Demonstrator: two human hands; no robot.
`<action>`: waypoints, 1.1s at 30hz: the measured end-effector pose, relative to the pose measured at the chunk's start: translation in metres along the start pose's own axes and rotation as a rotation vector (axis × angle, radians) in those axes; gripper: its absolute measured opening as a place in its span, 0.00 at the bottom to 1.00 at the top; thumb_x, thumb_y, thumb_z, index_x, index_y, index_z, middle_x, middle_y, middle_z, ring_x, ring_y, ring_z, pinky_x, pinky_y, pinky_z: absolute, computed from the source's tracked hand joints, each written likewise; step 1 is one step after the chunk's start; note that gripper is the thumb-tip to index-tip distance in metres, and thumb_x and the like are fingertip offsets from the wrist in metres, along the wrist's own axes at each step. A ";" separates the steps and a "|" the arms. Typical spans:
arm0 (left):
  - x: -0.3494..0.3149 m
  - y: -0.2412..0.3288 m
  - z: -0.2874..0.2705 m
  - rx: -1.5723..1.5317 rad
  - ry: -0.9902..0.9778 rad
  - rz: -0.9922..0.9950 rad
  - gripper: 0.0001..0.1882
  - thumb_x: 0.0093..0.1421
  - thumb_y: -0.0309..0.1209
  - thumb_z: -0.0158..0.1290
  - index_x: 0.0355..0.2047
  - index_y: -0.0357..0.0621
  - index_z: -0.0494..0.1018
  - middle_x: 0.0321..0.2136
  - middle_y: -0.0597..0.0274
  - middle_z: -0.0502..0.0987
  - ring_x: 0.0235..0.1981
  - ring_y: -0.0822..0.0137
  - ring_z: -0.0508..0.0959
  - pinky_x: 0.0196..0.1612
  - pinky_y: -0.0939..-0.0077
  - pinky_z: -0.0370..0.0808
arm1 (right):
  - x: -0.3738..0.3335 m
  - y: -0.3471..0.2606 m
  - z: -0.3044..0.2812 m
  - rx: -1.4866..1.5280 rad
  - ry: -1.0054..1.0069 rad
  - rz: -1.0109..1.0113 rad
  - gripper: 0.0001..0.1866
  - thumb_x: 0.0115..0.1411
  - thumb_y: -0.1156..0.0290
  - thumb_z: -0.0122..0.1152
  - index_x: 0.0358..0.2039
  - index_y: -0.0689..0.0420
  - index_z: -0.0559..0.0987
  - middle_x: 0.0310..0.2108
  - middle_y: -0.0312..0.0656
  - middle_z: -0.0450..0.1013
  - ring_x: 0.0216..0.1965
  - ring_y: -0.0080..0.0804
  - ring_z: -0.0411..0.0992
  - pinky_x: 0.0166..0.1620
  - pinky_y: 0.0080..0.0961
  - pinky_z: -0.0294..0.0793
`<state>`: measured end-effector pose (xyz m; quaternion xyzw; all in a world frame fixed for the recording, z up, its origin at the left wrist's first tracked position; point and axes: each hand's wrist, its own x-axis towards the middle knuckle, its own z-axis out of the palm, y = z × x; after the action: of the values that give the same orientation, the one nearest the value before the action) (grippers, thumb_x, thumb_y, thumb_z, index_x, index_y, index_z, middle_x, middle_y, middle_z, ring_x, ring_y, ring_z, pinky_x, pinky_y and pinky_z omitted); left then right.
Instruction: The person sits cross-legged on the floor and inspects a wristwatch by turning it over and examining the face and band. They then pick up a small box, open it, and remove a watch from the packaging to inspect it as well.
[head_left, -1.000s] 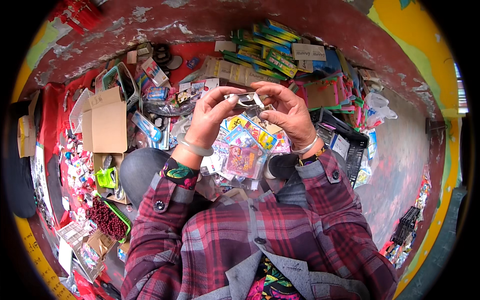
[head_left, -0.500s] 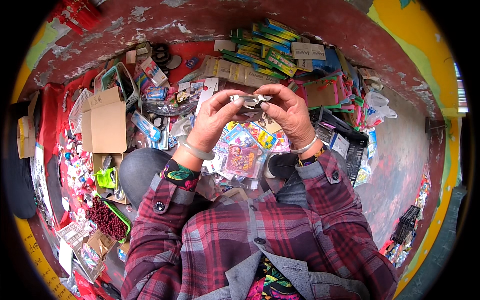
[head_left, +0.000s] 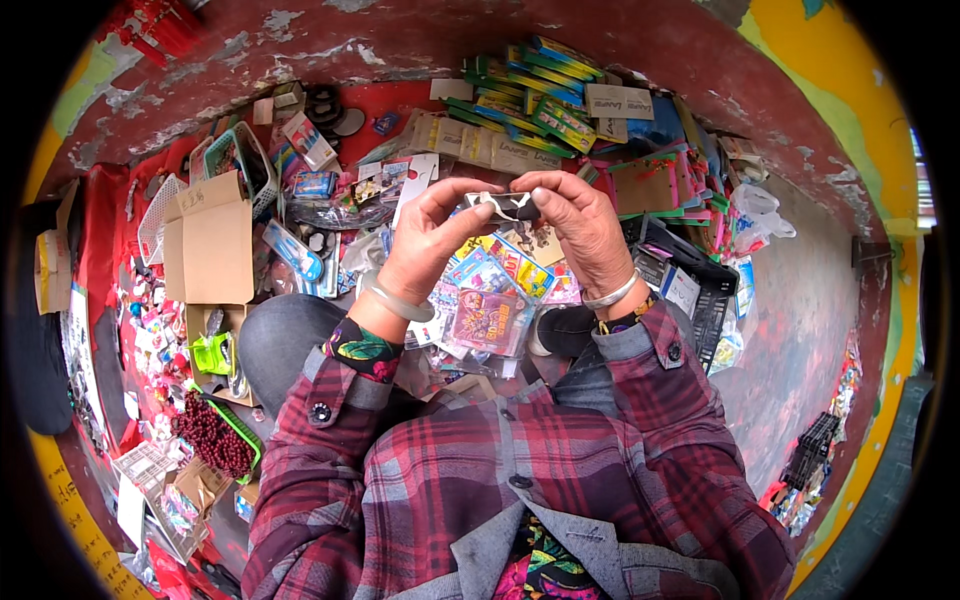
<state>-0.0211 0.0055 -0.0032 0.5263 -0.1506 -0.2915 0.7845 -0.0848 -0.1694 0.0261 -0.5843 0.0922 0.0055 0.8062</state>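
Note:
Both hands are raised in front of me, pinching one small oblong black-and-white thing (head_left: 512, 207) from its two ends. Its kind is unclear; a wavy white strip runs across its dark face. My left hand (head_left: 441, 228), with a pale bangle at the wrist, grips the left end between thumb and fingers. At the right end, the thumb and fingers of my right hand (head_left: 577, 232) are closed on it. Below the hands lies a pile of colourful flat packets, with a purple-red picture packet (head_left: 486, 320) nearest me.
An opened cardboard box (head_left: 213, 250) stands left of my knee, near a green basket of dark red beads (head_left: 214, 440). Green-and-yellow boxes (head_left: 545, 95) are stacked by the far wall. On the right is a black plastic crate (head_left: 712, 300) beside a plastic bag (head_left: 762, 215).
The black-and-white thing has tilted, so more of its dark face and the wavy white strip shows. Both hands keep hold of it and have shifted only slightly.

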 end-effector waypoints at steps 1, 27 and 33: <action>0.000 0.001 -0.001 -0.028 0.017 -0.018 0.13 0.57 0.26 0.50 0.41 0.34 0.70 0.38 0.57 0.74 0.39 0.69 0.75 0.43 0.74 0.74 | 0.002 0.006 -0.005 0.020 -0.030 -0.015 0.14 0.57 0.67 0.57 0.41 0.62 0.75 0.37 0.35 0.72 0.35 0.14 0.68 0.40 0.14 0.67; -0.001 0.001 0.000 0.325 0.021 0.220 0.19 0.50 0.27 0.58 0.42 0.36 0.71 0.40 0.56 0.74 0.42 0.69 0.73 0.43 0.78 0.71 | 0.000 -0.004 -0.013 -0.240 -0.100 -0.025 0.13 0.51 0.76 0.62 0.38 0.62 0.73 0.35 0.34 0.71 0.36 0.20 0.71 0.38 0.16 0.72; 0.000 -0.007 0.003 0.800 0.052 0.461 0.17 0.50 0.29 0.59 0.41 0.38 0.71 0.38 0.55 0.74 0.38 0.67 0.75 0.39 0.79 0.71 | -0.002 0.001 -0.011 -0.661 0.014 -0.034 0.12 0.47 0.70 0.65 0.30 0.62 0.74 0.25 0.37 0.72 0.25 0.21 0.71 0.30 0.18 0.71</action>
<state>-0.0248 0.0015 -0.0087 0.7477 -0.3444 -0.0150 0.5675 -0.0886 -0.1798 0.0224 -0.8158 0.0812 0.0176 0.5723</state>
